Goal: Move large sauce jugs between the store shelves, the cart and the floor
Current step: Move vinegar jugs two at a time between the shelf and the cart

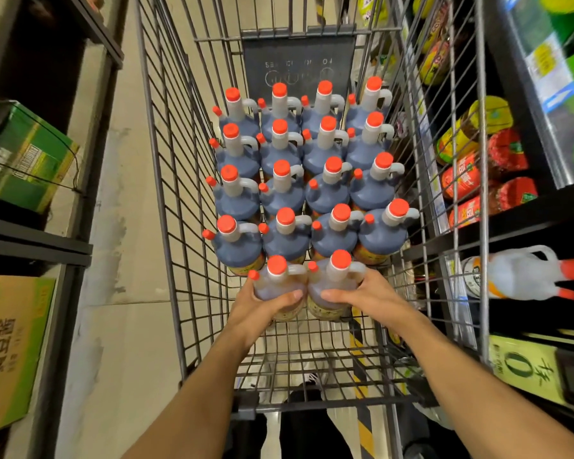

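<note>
Several large sauce jugs with dark contents, grey handles and orange caps stand upright in rows inside the wire cart. Two more jugs stand side by side at the near end of the rows. My left hand grips the left jug around its body. My right hand grips the right jug the same way. Both jugs are upright, and their bases are hidden behind my hands.
Dark store shelves flank the cart. On the right shelf lie a clear jug with orange caps and red and yellow packaged goods. On the left shelves sit a green box and a cardboard box. Bare cart floor lies nearest me.
</note>
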The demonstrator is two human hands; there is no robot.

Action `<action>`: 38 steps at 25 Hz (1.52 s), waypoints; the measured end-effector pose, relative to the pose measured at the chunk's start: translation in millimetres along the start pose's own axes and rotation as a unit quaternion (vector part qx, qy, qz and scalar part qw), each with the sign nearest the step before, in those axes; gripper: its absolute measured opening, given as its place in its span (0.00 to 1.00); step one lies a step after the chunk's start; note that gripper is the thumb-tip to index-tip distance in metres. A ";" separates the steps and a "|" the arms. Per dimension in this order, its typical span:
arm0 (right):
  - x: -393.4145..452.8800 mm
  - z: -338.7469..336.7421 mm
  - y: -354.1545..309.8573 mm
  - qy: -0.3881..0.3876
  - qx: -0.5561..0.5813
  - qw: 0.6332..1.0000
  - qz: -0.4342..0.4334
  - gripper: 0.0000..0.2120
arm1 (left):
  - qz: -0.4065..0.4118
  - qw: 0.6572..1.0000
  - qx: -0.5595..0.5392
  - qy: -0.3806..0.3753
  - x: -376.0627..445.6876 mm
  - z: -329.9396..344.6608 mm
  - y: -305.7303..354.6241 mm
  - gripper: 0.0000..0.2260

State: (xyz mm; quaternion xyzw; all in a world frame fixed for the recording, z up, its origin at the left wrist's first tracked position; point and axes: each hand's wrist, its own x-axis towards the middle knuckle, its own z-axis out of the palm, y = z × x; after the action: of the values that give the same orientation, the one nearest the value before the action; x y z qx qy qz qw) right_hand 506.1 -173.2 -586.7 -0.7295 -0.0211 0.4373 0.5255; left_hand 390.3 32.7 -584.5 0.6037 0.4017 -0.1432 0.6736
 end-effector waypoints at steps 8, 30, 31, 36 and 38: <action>-13.0 3.7 -17.7 0.076 0.048 0.996 -0.001 0.17 | -0.023 0.999 -0.040 0.000 -8.1 7.3 18.2 0.22; -292.5 29.5 -201.8 0.280 0.191 0.919 -0.202 0.22 | 0.169 0.954 -0.010 -0.249 -227.3 12.4 229.3 0.28; -313.5 31.4 -205.8 0.296 0.194 0.912 -0.206 0.22 | 0.169 0.949 -0.007 -0.265 -242.3 16.9 233.6 0.26; -409.9 42.4 -203.0 0.416 0.212 0.861 -0.203 0.29 | 0.176 0.918 0.033 -0.353 -308.6 55.7 241.9 0.34; -448.6 45.1 -192.1 0.454 0.226 0.838 -0.201 0.30 | 0.187 0.899 0.055 -0.393 -337.2 80.5 241.0 0.35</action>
State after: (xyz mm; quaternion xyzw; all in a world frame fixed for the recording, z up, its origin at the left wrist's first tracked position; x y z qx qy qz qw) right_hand 282.1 -273.6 -162.6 -0.6870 0.1725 -0.0653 0.7029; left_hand 368.8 -85.2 -179.6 0.5987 -0.0241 -0.2618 0.7566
